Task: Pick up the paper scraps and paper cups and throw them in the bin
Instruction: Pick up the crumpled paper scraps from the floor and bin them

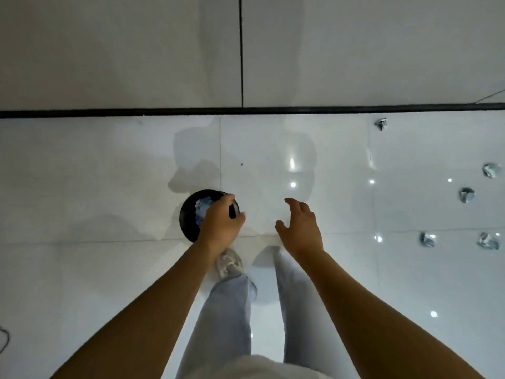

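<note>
Crumpled paper scraps (466, 195), black round bin (188, 214)

The left hand (221, 222) covers the near right part of the black bin (188, 214), so the rim there goes unseen, and only a patch of the crumpled paper inside (202, 207) shows. Over on the right, five small crumpled pieces (466, 194) sit too small to tell scrap from cup. The right foot hides behind the trouser leg (292, 296). A dark cord (5, 339) runs off the left edge.
</note>
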